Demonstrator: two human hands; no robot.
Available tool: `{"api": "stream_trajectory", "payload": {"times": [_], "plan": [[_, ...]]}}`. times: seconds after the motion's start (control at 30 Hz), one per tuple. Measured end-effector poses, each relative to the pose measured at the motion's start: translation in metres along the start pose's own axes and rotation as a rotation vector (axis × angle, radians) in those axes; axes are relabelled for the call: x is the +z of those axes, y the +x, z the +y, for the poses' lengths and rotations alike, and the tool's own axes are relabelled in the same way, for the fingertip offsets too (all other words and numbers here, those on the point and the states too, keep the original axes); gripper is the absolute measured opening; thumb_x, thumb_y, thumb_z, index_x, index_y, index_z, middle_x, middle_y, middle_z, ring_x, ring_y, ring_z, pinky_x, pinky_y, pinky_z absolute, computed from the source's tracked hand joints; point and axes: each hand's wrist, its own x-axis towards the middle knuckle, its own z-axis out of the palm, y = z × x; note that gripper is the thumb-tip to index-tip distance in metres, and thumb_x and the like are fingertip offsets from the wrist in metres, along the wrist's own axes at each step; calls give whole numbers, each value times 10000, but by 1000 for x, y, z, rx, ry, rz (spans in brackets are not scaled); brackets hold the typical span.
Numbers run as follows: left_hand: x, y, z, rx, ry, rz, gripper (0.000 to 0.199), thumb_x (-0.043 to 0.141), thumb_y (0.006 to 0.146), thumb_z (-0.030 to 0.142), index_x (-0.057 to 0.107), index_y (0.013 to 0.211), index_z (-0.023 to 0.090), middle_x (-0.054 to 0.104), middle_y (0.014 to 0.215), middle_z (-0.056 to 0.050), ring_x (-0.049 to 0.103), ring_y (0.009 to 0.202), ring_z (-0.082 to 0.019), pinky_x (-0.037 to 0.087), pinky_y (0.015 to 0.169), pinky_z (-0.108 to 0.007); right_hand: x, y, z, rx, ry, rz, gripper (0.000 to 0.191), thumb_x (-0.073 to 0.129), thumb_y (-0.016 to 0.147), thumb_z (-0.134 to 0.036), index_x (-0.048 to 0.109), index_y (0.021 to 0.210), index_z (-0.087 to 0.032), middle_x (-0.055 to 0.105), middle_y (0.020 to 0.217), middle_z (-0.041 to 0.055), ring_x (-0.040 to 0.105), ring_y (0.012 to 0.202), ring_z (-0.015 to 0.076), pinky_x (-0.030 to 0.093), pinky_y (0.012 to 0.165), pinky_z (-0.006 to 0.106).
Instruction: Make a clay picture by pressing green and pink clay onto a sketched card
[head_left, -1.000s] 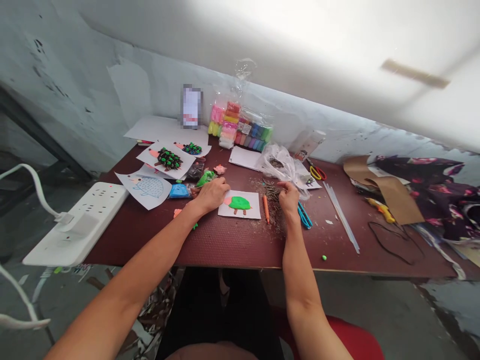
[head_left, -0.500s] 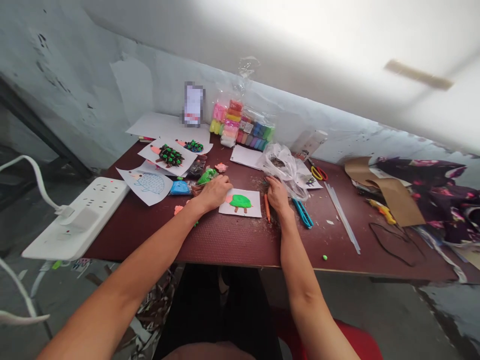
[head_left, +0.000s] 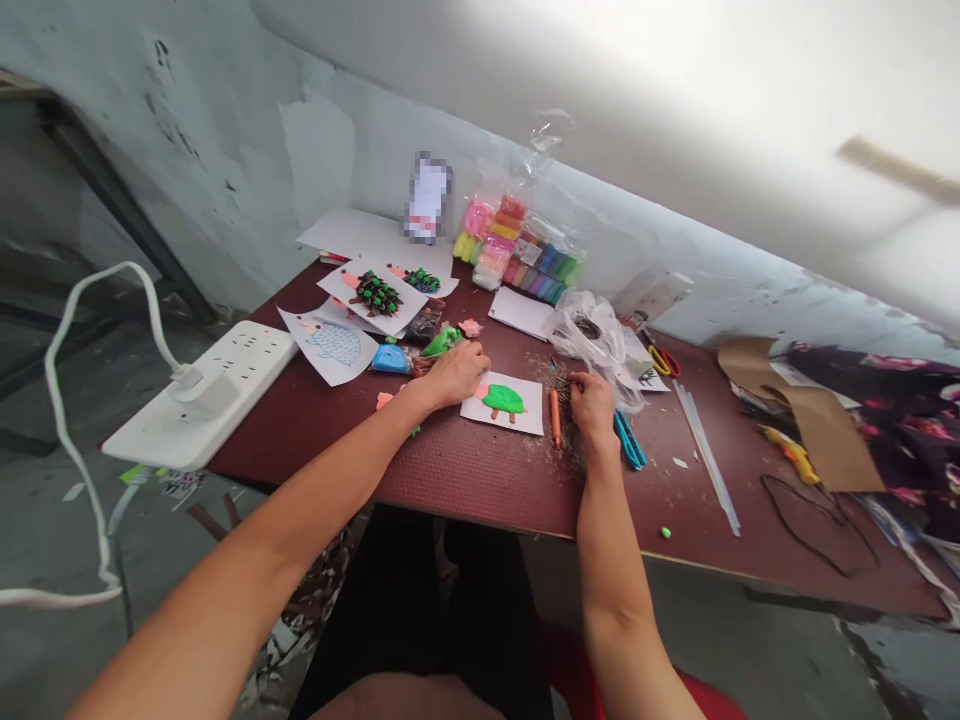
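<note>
A small white card [head_left: 478, 411] lies on the table and bears a green clay body with a pink clay head and brown clay legs, a flat animal figure [head_left: 502, 399]. My left hand [head_left: 459, 375] rests at the card's upper left corner, fingers curled together and their tips partly hidden. To the right of the card, my right hand [head_left: 592, 402] is closed in a pinch over loose dark bits; whatever sits between its fingertips is too small to make out. An orange pen-like tool [head_left: 555, 418] lies between card and right hand. Beside that hand's wrist is a blue-handled tool [head_left: 630, 440].
A crumpled plastic bag [head_left: 592, 335] holds dark bits behind my right hand. Clay packs [head_left: 525, 250] lean against the wall. Finished hedgehog pictures [head_left: 375, 295], a blue clay pack [head_left: 391, 358], scissors [head_left: 664, 362], clear sticks [head_left: 706, 460] and a power strip [head_left: 202, 395] surround the workspace.
The whole view has shifted and tilted. My right hand has drawn slightly away from the card, its fingertips now pinched together. My left hand stays at the card's corner.
</note>
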Motion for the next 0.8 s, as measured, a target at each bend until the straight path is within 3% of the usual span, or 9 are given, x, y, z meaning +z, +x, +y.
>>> {"api": "stream_trajectory", "payload": {"times": [0.17,0.43,0.63,0.8], "plan": [[4,1,-5,14,-30,25,284,521,954,129,776,1074,166,678,1102,-121,605,1073,-253,512,956,-375,-4,-1,2,22,48,6,164,608,793,-202,771,809,-191,772,880,111,660,862,258,520,886,402],[2,-2,-6,29,-36,-3,284,552,950,167,798,1093,164,663,1104,-129,603,1082,-265,516,971,-386,-5,-3,-6,49,53,-37,205,566,861,-197,757,927,-167,765,924,133,655,855,269,492,862,400],[4,-3,-10,37,-63,12,291,548,949,161,807,1080,171,665,1087,-121,597,1064,-256,521,951,-383,2,-5,-8,2,77,124,199,519,878,-184,715,914,-176,735,914,125,605,878,269,470,883,403],[1,-5,-5,21,-73,24,300,541,941,131,804,1082,161,664,1092,-130,594,1053,-257,523,939,-392,5,-9,-13,7,90,173,296,463,927,-201,730,1048,-167,724,933,130,597,895,280,467,893,413]]}}
